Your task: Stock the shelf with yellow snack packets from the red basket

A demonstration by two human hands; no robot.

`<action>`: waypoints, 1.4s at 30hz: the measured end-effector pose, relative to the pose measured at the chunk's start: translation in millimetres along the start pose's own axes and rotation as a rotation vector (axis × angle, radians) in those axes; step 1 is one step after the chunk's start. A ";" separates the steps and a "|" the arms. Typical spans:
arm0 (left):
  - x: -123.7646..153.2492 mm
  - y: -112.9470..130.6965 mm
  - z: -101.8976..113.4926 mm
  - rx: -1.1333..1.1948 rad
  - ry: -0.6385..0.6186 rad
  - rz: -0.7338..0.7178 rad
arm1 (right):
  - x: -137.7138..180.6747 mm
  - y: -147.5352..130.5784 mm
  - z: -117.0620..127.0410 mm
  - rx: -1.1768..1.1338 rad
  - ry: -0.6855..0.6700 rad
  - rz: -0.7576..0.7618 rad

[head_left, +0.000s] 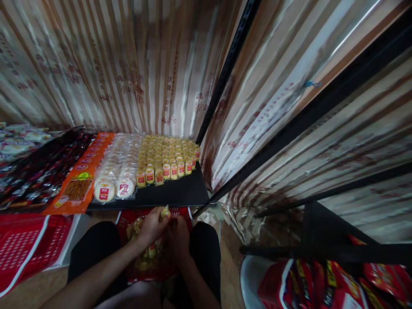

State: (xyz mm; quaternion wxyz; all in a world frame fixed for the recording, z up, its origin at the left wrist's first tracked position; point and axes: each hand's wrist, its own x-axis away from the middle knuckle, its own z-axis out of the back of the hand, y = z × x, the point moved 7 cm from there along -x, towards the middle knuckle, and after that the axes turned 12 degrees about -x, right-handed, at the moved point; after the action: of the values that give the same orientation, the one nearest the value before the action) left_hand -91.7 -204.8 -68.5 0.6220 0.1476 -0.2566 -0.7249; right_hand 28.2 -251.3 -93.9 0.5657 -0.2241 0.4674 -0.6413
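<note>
Over the basket, my left hand (153, 226) is closed around a small yellow wrapped snack (165, 211), whose top shows above the fingers. My right hand (179, 234) is beside it, fingers curled inward; what they hold, if anything, is hidden. Below both hands, a red basket (186, 213) between my knees contains more yellow wrapped snacks (149, 253). On the black shelf (170, 194) just ahead, similar yellow packs (166, 165) stand upright in close rows. Left of them lie rows of round white wrapped biscuits (125, 187).
An orange snack packet (75, 189) and dark packets (45, 171) lie farther left on the shelf. Another red basket (28, 246) stands at lower left. Black frame bars (277, 141) cross before striped sheeting (128, 64). Red packets (341, 283) fill the lower right.
</note>
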 end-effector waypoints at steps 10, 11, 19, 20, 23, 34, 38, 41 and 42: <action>-36.5 46.0 30.0 0.023 0.000 -0.172 | -44.6 -29.0 33.7 0.003 0.006 0.002; -40.7 48.8 32.0 0.023 0.000 -0.178 | -48.0 -29.5 35.4 -0.008 0.010 -0.002; -85.0 72.5 54.0 -0.121 0.097 -0.209 | -91.0 -21.4 44.0 -0.172 0.154 0.076; -91.7 76.1 57.9 -0.143 0.116 -0.205 | -100.0 -17.1 44.5 -0.174 0.192 0.078; -112.1 87.6 70.3 -0.195 0.163 -0.179 | -130.7 0.4 40.9 -0.178 0.259 0.024; -182.5 136.6 101.8 -0.126 0.290 -0.244 | -219.4 34.7 17.4 -0.220 0.196 -0.146; -208.6 154.6 94.5 -0.112 0.315 -0.325 | -222.6 29.8 12.6 -0.153 0.168 -0.133; -227.3 168.8 80.2 -0.137 0.284 -0.368 | -218.5 22.8 12.1 -0.066 0.191 -0.102; -232.6 173.2 74.9 -0.147 0.269 -0.383 | -217.1 20.4 12.3 -0.043 0.197 -0.088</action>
State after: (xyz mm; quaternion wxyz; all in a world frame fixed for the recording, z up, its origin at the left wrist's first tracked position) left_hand 53.9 20.2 65.1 0.5109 0.2431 -0.0852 -0.8201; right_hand 105.1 -50.9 -53.2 0.4832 -0.1923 0.5240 -0.6745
